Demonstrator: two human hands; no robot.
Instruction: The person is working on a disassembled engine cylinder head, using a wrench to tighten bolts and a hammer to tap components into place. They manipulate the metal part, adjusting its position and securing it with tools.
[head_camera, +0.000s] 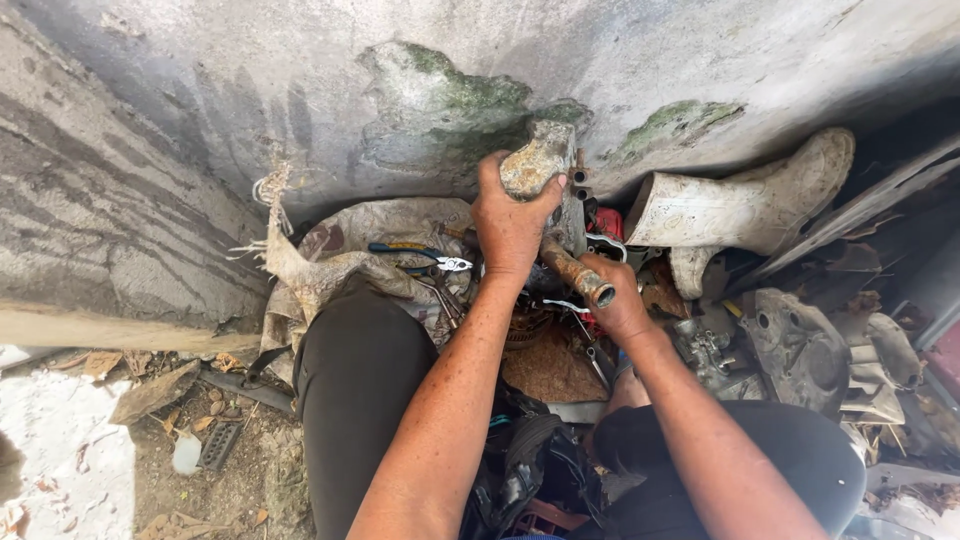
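Left hand (512, 228) clamped over top of a corroded metal casting (538, 160), fingers wrapped round its upper lump, held up near the stained concrete wall (300, 90). Right hand (618, 300) closed round a rusty pipe-like handle (574, 272), open end pointing toward camera, shaft running up to the casting's underside; exact joint hidden behind left hand. Casting sits mid-frame, above the clutter between the knees, just left of a dirty white rubber boot (740, 205) lying on its side. Blue-handled pliers (420, 255) resting on a crumpled sack (340, 255) just left of left wrist, not touched. More hand tools beneath, too tangled to identify. Red part (607, 222) partly visible behind casting. Greyish engine-type housing (795, 345) and scrap pieces piled right of right forearm. Dark trousers (355, 390) on both legs, seated posture. Dry leaves and a small grille piece (220, 443) on ground at lower left.
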